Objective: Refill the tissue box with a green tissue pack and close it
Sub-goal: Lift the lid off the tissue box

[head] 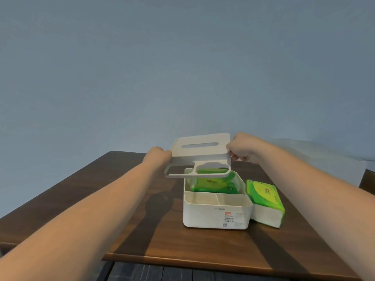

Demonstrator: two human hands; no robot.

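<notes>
A white tissue box [215, 217] stands open on the brown table, with a green tissue pack [215, 184] lying in its rear compartment and two small front compartments bare. I hold the white lid [199, 154] tilted in the air just above and behind the box, its slot facing me. My left hand [157, 157] grips the lid's left edge and my right hand [242, 147] grips its right edge.
A second green tissue pack [264, 202] lies on the table against the box's right side. The wooden table [142, 230] has its front edge near me, with dark floor below. A blue wall stands behind.
</notes>
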